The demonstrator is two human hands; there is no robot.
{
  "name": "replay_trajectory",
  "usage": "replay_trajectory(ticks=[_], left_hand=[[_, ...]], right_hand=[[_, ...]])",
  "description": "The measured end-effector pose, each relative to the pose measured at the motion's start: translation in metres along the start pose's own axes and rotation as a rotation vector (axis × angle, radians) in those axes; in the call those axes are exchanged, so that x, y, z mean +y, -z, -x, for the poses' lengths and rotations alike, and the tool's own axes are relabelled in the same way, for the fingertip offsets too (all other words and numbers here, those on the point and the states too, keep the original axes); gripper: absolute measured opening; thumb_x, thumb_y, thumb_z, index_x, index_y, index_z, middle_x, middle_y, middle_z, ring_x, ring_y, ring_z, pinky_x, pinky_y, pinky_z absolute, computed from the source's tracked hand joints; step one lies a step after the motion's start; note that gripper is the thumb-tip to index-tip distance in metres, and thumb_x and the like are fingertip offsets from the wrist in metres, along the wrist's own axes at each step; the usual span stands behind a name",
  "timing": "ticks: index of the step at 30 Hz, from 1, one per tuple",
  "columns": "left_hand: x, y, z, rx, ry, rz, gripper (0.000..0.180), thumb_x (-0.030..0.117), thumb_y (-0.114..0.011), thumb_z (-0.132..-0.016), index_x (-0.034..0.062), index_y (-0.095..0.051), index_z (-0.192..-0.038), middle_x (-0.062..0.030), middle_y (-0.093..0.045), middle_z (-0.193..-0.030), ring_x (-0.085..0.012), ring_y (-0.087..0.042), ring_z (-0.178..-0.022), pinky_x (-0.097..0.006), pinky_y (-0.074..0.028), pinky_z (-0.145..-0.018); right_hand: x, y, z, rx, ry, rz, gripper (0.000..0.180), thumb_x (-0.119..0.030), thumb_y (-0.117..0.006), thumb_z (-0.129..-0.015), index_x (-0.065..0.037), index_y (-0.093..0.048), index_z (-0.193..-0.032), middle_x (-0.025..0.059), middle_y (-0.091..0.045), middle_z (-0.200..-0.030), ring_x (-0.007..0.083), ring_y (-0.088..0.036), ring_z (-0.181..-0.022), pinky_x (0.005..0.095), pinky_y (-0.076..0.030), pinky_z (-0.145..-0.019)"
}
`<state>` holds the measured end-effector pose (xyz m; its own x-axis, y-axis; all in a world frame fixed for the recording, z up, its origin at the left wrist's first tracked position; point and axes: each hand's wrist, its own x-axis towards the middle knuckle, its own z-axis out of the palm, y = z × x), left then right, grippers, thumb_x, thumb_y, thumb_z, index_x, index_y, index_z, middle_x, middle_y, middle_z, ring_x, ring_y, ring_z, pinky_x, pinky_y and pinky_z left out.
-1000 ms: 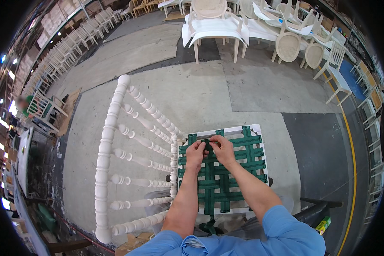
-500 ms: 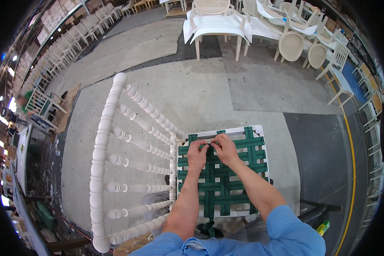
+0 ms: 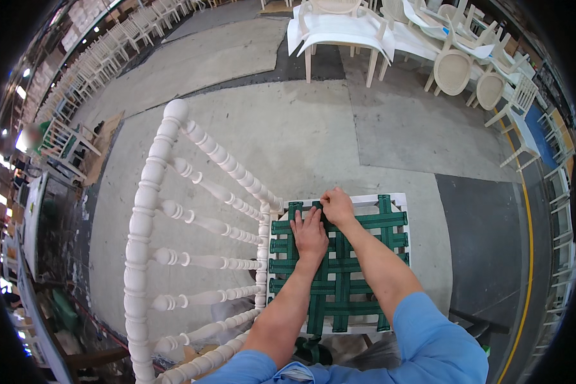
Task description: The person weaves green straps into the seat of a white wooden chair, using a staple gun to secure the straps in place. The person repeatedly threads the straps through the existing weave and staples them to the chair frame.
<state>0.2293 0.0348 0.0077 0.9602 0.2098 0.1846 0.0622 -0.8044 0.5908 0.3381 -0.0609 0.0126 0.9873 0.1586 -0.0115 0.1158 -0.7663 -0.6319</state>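
A white chair frame with turned spindles [image 3: 148, 192] stands before me, its back to the left. Green webbing straps [image 3: 355, 265] are woven in a lattice across its white seat frame [image 3: 398, 203]. My left hand [image 3: 310, 238] lies on the webbing near the far side, fingers stretched out and pressing on a strap. Right beside it, at the far rail, my right hand [image 3: 336, 206] is closed, its fingertips pinching the end of a green strap; that end is mostly hidden. A loose length of strap [image 3: 309, 349] hangs from the near side of the seat.
White-covered tables [image 3: 345, 29] with pale chairs on and around them stand at the far right. Rows of chairs [image 3: 112, 54] line the far left. A worktable [image 3: 35, 224] stands to the left, and a person [image 3: 35, 136] is by a chair there. Concrete floor surrounds my chair.
Both hands were pinching together at the strap. My left hand has come down flat on the webbing, while my right stays at the far rail. The view has shifted slightly.
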Motion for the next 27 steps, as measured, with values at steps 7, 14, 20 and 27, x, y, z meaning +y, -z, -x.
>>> replay_trajectory(ticks=[7, 14, 20, 27], left_hand=[[-0.014, -0.003, -0.011, -0.162, 0.041, -0.212, 0.056, 0.025, -0.051, -0.107, 0.0176, -0.046, -0.162, -0.0012, -0.038, -0.172, -0.0485, -0.021, -0.160, -0.064, -0.013, -0.130], [0.001, -0.008, -0.012, -0.195, 0.043, -0.227, 0.057, 0.034, -0.044, -0.110, 0.0205, -0.042, -0.165, 0.0042, -0.032, -0.174, -0.0425, -0.018, -0.162, -0.059, -0.008, -0.132], [-0.017, 0.000, -0.008, -0.147, 0.065, -0.291, 0.057, 0.035, -0.046, -0.109, 0.0212, -0.043, -0.164, 0.0047, -0.033, -0.174, -0.0426, -0.021, -0.161, -0.060, -0.009, -0.132], [0.037, -0.019, -0.008, -0.247, 0.009, -0.162, 0.058, 0.035, -0.042, -0.110, 0.0216, -0.039, -0.166, 0.0063, -0.028, -0.176, -0.0409, -0.018, -0.162, -0.058, -0.009, -0.133]], right_hand=[[-0.014, -0.008, 0.003, -0.004, -0.038, -0.030, 0.016, -0.021, -0.072, -0.091, -0.010, -0.080, -0.097, 0.0160, -0.071, -0.104, 0.0380, -0.070, -0.102, 0.0496, -0.056, -0.090], [0.036, 0.067, 0.031, 0.102, -0.188, -0.618, 0.029, -0.023, -0.076, -0.096, -0.005, -0.078, -0.118, 0.0079, -0.075, -0.090, 0.0155, -0.068, -0.073, 0.0322, -0.055, -0.067], [0.137, 0.234, 0.261, 0.460, -0.510, -0.542, 0.016, -0.017, -0.069, -0.104, -0.003, -0.075, -0.110, -0.0058, -0.058, -0.079, 0.0054, -0.050, -0.066, 0.0230, -0.041, -0.058], [0.185, 0.318, 0.683, 0.494, -1.229, 0.408, 0.025, -0.019, -0.079, -0.086, 0.001, -0.071, -0.099, 0.0144, -0.072, -0.085, 0.0270, -0.069, -0.081, 0.0439, -0.053, -0.072]])
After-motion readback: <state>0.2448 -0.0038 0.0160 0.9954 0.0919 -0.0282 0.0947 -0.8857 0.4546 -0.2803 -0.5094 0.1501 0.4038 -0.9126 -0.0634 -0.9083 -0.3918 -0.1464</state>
